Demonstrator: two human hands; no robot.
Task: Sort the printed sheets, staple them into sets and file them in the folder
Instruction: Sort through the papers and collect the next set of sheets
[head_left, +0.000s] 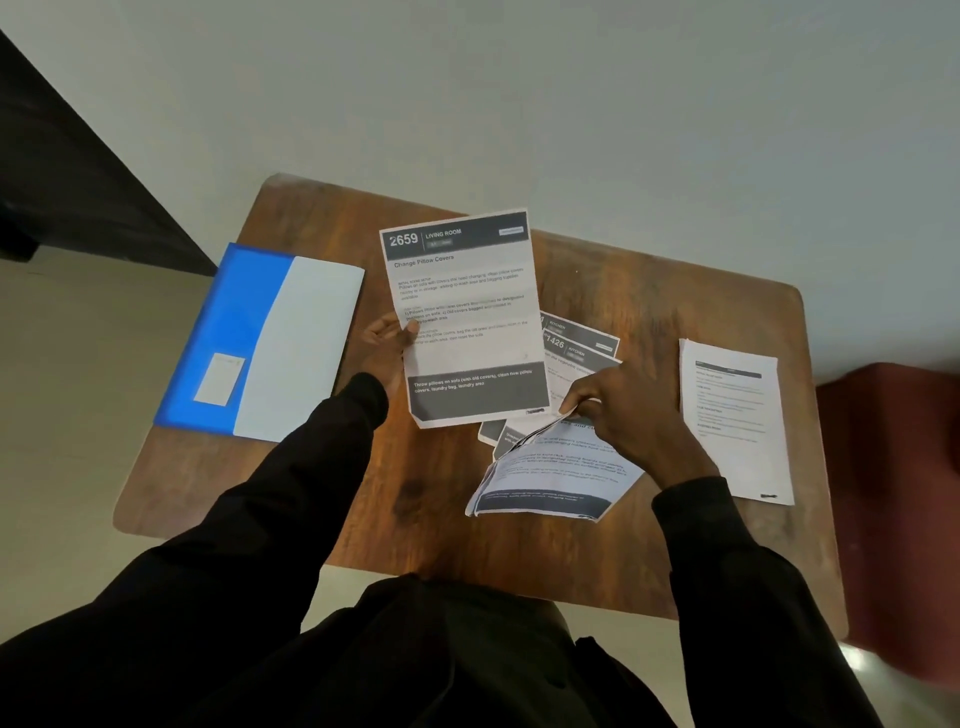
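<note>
The right hand (623, 410) pinches the upper edge of a curled sheet (545, 475) between thumb and fingertips. The paper bows up off the wooden table (415, 519), and its dark footer band lies toward the person. Both arms reach in from the near edge in black sleeves (291, 493). A little farther out, the left hand (387, 340) grips the left edge of the Living Room sheet (467, 312), thumb on the printed face and fingers behind. This page is held facing the camera and is headed "2659 LIVING ROOM" and "Change Pillow Covers"; its lower left corner is bent. Whether its bottom edge touches the table cannot be told. Between the two hands, partly under both held pages, the Kitchen sheets (579, 345) lie fanned and overlapping on the table, one of them numbered 1426. To the right, well apart from that pile, a single sheet (737, 421) of printed text lies flat near the table's right side. On the other side, the blue folder (234, 322) lies flat along the table's left edge, just beside the left hand. A pale panel (306, 343) covers its right half and a small white label (218, 379) sits on the blue part. Beyond the table's far edge is pale floor (571, 104), with dark furniture (67, 171) at far left and a red-brown seat (893, 493) at right.
</note>
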